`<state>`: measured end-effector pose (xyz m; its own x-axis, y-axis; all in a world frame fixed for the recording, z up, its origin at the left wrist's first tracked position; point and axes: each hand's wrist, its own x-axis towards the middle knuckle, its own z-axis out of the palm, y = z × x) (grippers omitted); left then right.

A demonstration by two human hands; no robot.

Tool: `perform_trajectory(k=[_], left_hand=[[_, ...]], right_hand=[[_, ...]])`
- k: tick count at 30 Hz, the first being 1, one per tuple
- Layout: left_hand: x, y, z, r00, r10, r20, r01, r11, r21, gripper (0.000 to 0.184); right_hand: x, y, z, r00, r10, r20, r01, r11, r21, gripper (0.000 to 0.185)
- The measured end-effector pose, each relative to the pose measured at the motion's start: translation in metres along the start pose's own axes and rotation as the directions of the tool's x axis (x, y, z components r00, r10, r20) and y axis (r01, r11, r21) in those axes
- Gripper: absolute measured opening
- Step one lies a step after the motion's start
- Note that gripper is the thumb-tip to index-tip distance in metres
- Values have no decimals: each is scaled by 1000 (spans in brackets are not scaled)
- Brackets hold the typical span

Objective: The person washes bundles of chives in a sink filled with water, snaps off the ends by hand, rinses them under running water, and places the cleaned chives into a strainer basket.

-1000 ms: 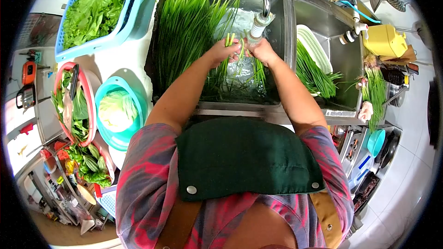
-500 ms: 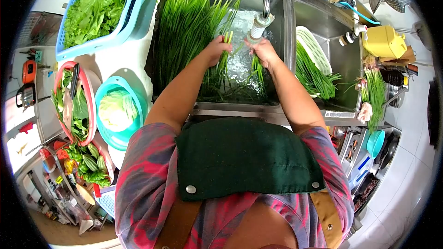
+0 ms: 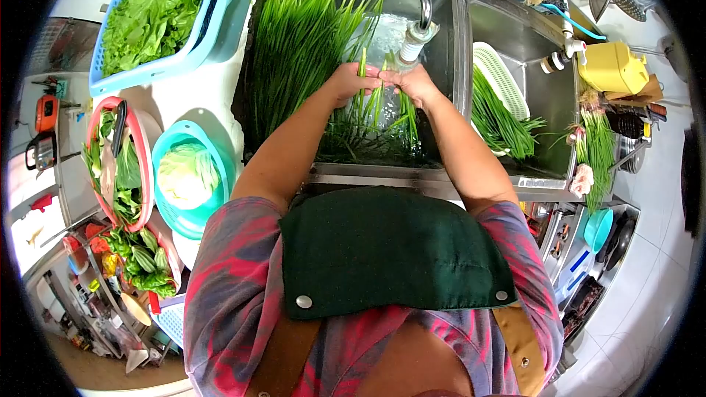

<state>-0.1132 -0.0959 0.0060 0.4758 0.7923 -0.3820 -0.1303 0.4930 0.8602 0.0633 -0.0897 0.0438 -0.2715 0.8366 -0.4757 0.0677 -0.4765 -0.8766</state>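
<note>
Both my hands are over the left sink basin [image 3: 434, 154], just below the faucet [image 3: 413, 45]. My left hand [image 3: 348, 82] is closed around a few green chive stalks [image 3: 362, 62], whose pale ends stick up past the fingers. My right hand [image 3: 413, 84] grips a small bunch of chives [image 3: 409, 119] hanging toward the water, its fingertips meeting those of my left hand. A large mass of long chives [image 3: 298, 44] fills the left side of the basin. Loose blades float near the basin's front wall.
In the right basin, chives [image 3: 494, 114] lie against a pale green strainer basket [image 3: 500, 66]. To the left stand a blue basket [image 3: 193, 59] of lettuce, a teal basin [image 3: 229, 169] with a cabbage, and a pink-rimmed basket [image 3: 149, 198] of greens. A yellow jug [image 3: 612, 68] stands right.
My two hands have come together: the left moved right and the right slightly inward, so that the fingertips now meet. The chives in the basin stay where they were.
</note>
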Motion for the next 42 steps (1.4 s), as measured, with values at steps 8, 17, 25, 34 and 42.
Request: perform_trajectory(k=[8, 17, 25, 34, 42], left_hand=[[-5, 3, -8, 987, -159, -4, 151, 945, -292, 22], [3, 3, 5, 998, 58, -38, -55, 997, 60, 31], [0, 8, -2, 998, -10, 69, 13, 999, -42, 37], [2, 9, 3, 999, -19, 29, 18, 999, 47, 39], [12, -16, -3, 996, 7, -88, -22, 985, -172, 29]], right_hand=[[-4, -11, -9, 990, -28, 135, 26, 1000, 16, 15], [0, -1, 2, 994, -106, 37, 107, 994, -28, 9], [-1, -7, -10, 997, -21, 68, 23, 1000, -19, 18], [4, 5, -17, 965, -183, 186, 242, 894, -376, 28], [-5, -1, -15, 999, 42, 9, -42, 989, 143, 31]])
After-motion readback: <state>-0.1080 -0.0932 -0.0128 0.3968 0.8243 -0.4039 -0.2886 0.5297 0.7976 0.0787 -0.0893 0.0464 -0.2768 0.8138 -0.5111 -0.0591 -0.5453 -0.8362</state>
